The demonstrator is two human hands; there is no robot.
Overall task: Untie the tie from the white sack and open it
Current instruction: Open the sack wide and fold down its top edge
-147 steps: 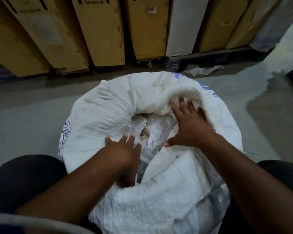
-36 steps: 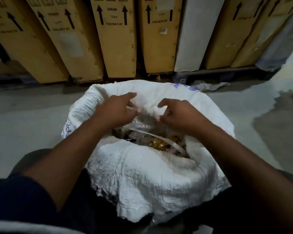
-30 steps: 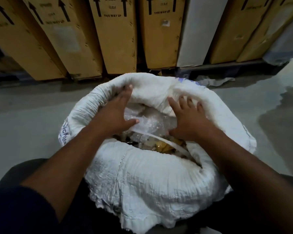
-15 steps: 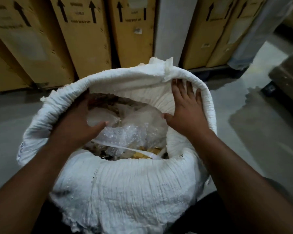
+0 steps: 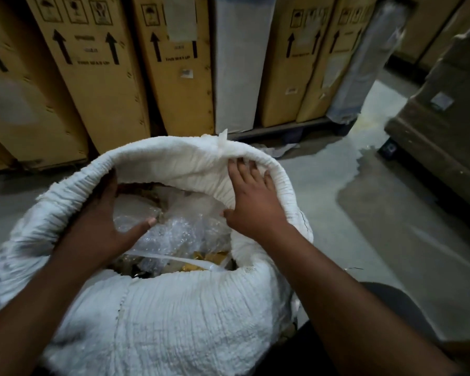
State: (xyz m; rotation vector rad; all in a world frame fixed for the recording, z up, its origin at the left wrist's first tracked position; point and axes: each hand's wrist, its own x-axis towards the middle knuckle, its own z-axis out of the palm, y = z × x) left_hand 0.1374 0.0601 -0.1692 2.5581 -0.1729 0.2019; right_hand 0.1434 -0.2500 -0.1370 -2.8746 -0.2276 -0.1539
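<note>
The white woven sack (image 5: 174, 316) stands on the floor between my knees, its mouth wide open and its rim rolled down. Inside lie clear bubble wrap (image 5: 179, 229) and yellow-brown items (image 5: 201, 263). A white strap (image 5: 174, 259) runs across the opening near the front rim. My left hand (image 5: 98, 226) presses against the inside of the left rim, fingers under the fabric, thumb out over the bubble wrap. My right hand (image 5: 251, 204) lies flat with spread fingers against the inside of the far right rim.
Tall cardboard cartons (image 5: 92, 77) with arrow marks and a white panel (image 5: 239, 63) stand in a row on a pallet behind the sack. A wrapped brown stack (image 5: 445, 109) stands at the right. The grey floor (image 5: 364, 213) has a wet patch.
Over the past second both hands spread the sack's mouth wider and pushed the rim outward. The view has swung a little to the right. The bubble wrap is more exposed.
</note>
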